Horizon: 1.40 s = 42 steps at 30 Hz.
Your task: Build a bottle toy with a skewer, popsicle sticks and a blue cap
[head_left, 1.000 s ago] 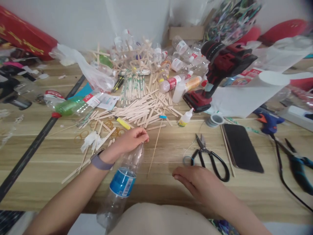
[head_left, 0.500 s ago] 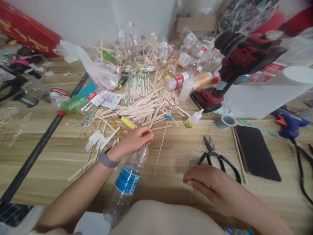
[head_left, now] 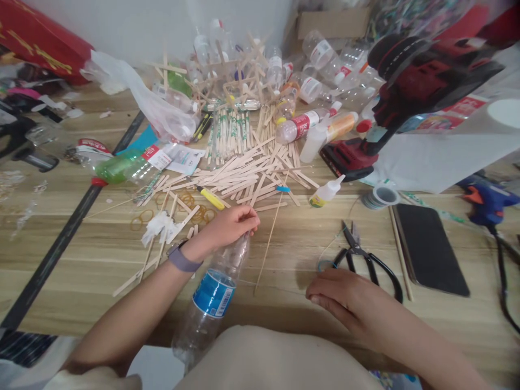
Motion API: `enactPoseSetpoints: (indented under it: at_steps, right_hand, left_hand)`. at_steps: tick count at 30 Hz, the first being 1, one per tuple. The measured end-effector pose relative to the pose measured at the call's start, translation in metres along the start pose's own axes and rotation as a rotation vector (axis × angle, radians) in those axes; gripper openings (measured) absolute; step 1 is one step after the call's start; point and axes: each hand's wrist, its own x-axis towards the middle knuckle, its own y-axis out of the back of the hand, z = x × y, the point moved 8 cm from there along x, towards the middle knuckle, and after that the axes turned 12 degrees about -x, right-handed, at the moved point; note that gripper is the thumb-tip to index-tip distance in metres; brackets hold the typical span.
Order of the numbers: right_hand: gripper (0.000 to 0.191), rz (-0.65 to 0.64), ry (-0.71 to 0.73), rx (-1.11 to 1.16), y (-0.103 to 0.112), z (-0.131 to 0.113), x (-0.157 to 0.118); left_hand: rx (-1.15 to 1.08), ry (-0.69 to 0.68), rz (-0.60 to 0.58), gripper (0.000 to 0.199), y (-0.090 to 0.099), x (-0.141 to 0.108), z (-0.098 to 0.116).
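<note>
The left grip (head_left: 235, 225) was closed around the neck of a clear bottle (head_left: 214, 293), which lay below it, long axis slanting back toward the wearer's body, base by the surface's near edge. The left hand was plainly the nearer; the right grip (head_left: 341, 298), well to the bottle's right, had its fingertips pinched narrow on a fine thread (head_left: 280, 288) that ran faintly toward the bottle.

Smooth, see-through plastic curved above and below a glossy blue label. Just right of the bottle, a slender straw-coloured rod (head_left: 268, 241) crossed the wood-grained surface (head_left: 284, 254). Farther right were black-handled cutters (head_left: 357, 250), their blades parted. Left of the bottle's neck sat crumpled white tissue (head_left: 157, 227); beyond the neck, flat, pale sticks (head_left: 244, 173) were heaped.
</note>
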Motion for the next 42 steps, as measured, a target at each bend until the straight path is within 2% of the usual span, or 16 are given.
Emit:
enactPoseSetpoints:
  at_steps: [2,5,7,9,12,14,17,21,26,31,36,42]
  right_hand:
    - [0.024,0.054,-0.005,-0.002,0.004,-0.001,0.002]
    - [0.020,0.267,-0.033,0.082,0.020,0.002,0.008]
    - [0.023,0.402,-0.123,0.201,0.029,0.011,0.014]
    - [0.023,0.462,-0.277,0.389,0.030,0.026,0.025]
    - [0.022,0.480,-0.486,0.899,0.017,0.048,0.046]
    - [0.027,0.488,-0.541,1.169,0.010,0.054,0.062]
    - [0.029,0.484,-0.535,1.299,0.008,0.058,0.083]
    - [0.027,0.465,-0.500,1.409,0.006,0.058,0.097]
    - [0.021,0.418,-0.447,1.431,0.003,0.053,0.105]
    - [0.024,0.416,-0.384,1.340,0.005,0.050,0.111]
    - [0.024,0.388,-0.320,1.149,0.011,0.044,0.113]
    - [0.011,0.357,-0.305,0.855,0.018,0.042,0.106]
  left_hand:
    - [0.030,-0.011,-0.007,0.019,-0.001,0.001,0.000]
    - [0.091,-0.027,-0.010,0.020,-0.002,0.003,0.001]
    - [0.137,-0.031,-0.005,0.020,-0.001,0.004,0.002]
    - [0.178,-0.032,0.000,0.021,-0.001,0.004,0.003]
    - [0.218,-0.036,-0.006,0.022,0.000,0.005,0.006]
    - [0.236,-0.037,-0.014,0.022,0.000,0.007,0.008]
    - [0.264,-0.027,-0.024,0.023,0.000,0.010,0.010]
    - [0.294,-0.013,-0.054,0.024,-0.004,0.016,0.012]
    - [0.314,-0.015,-0.094,0.025,-0.009,0.022,0.015]
    - [0.332,-0.021,-0.125,0.024,-0.013,0.025,0.016]
    - [0.342,-0.032,-0.128,0.024,-0.013,0.028,0.016]
    - [0.349,-0.034,-0.085,0.022,-0.012,0.027,0.019]
